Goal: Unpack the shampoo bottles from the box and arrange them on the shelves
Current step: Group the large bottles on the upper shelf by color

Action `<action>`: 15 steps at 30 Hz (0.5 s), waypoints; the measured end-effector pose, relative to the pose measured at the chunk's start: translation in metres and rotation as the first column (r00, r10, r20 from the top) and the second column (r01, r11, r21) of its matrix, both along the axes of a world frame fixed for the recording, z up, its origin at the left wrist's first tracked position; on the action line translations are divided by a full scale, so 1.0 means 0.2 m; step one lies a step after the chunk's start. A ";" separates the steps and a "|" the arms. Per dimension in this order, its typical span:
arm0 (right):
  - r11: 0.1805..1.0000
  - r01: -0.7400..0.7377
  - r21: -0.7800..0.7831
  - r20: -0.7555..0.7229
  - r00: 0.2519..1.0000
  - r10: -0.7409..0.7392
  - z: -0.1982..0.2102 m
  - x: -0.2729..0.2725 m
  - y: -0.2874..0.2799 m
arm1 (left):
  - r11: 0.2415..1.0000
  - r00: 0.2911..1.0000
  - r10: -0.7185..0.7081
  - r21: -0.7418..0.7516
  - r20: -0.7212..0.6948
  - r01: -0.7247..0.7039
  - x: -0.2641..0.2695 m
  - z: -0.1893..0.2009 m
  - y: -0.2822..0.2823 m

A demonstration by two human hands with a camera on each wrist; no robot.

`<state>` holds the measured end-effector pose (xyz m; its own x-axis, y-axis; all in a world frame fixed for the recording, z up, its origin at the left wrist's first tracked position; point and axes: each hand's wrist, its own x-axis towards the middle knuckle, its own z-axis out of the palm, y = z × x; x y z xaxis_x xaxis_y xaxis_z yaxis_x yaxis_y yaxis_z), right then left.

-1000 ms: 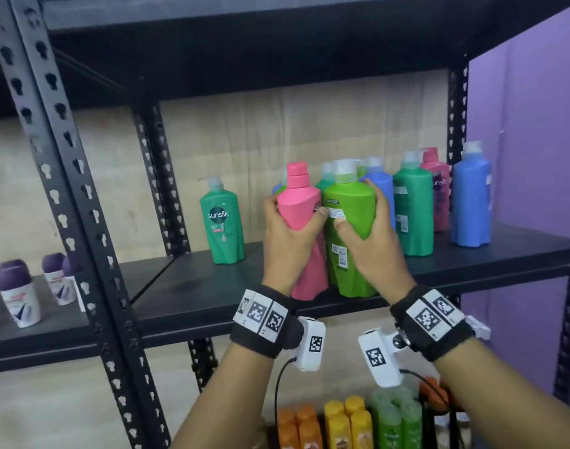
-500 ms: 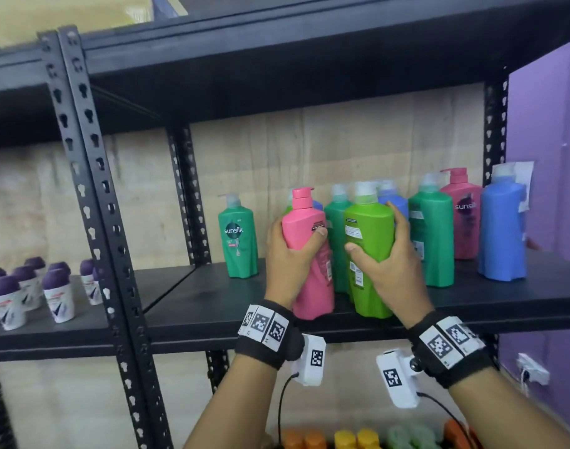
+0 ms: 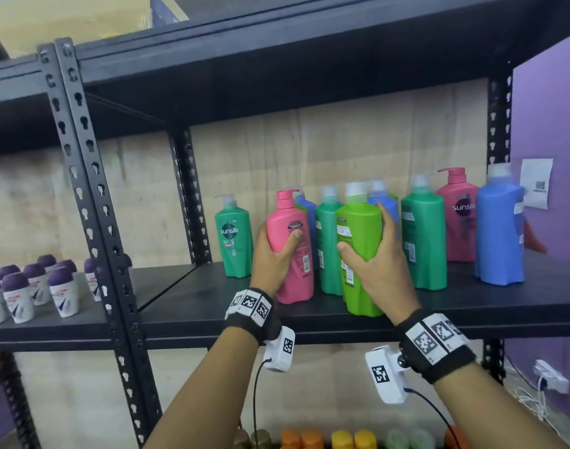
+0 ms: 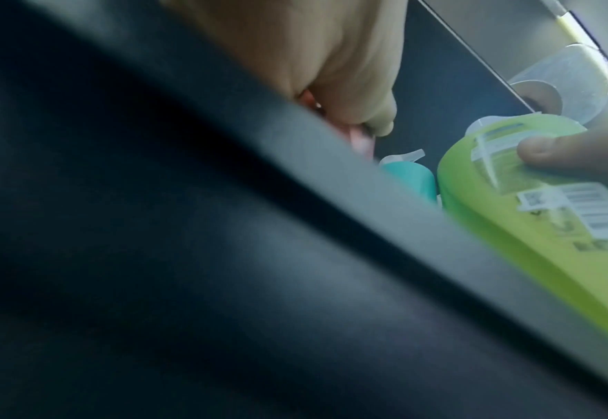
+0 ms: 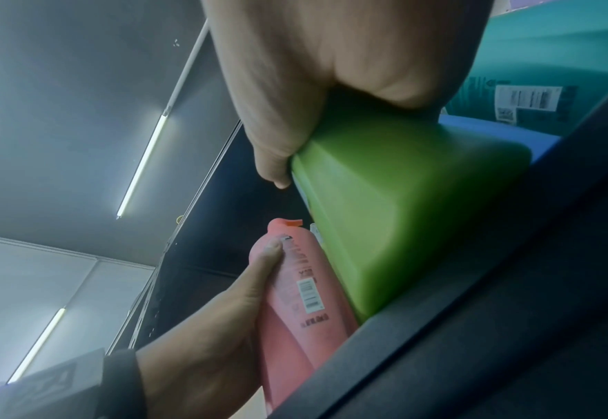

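A pink pump bottle (image 3: 291,254) stands near the front of the black shelf (image 3: 212,306), and my left hand (image 3: 272,254) grips its body with the thumb across the label. Beside it on the right stands a lime green bottle (image 3: 361,251), which my right hand (image 3: 379,264) grips from the right side. The right wrist view shows the lime green bottle (image 5: 384,215) from below and the pink bottle (image 5: 295,306) in my left hand. In the left wrist view the shelf edge (image 4: 223,226) hides most of the pink bottle.
Behind and to the right stand more green (image 3: 424,234), blue (image 3: 500,234) and pink (image 3: 461,215) bottles; one green Sunsilk bottle (image 3: 233,238) stands to the left. Small purple-capped bottles (image 3: 37,286) fill the left shelf. Orange and yellow caps (image 3: 325,439) show on the shelf below.
Both bottles sit slightly farther back on the shelf and a little apart from each other. The view has tilted upward. Both hands keep their grips.
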<state>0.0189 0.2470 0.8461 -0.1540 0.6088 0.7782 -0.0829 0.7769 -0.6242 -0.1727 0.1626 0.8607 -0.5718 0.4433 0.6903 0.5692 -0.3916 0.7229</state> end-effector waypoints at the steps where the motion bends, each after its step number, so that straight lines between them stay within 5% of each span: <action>1: 1.000 -0.003 -0.001 0.003 1.000 0.003 0.00 0.00 0.00 | 1.000 1.000 0.017 -0.004 -0.006 -0.017 0.00 0.00 0.00; 7: 1.000 -0.004 -0.008 -0.006 1.000 0.004 -0.01 0.00 0.00 | 0.982 0.981 0.189 -0.021 -0.048 -0.190 0.05 -0.07 -0.04; 12: 1.000 -0.029 -0.012 0.006 1.000 0.029 -0.02 0.01 0.02 | 0.938 0.951 0.304 0.158 0.058 -0.310 0.13 -0.13 -0.10; 15: 1.000 -0.020 0.005 -0.004 1.000 0.020 -0.02 0.02 0.04 | 0.877 0.881 0.452 0.250 -0.141 -0.410 0.21 -0.09 -0.13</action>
<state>0.0232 0.2540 0.8418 -0.1633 0.6018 0.7818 -0.1008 0.7781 -0.6200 -0.1306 0.1366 0.8429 -0.5222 0.0184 0.8526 0.8330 -0.2032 0.5146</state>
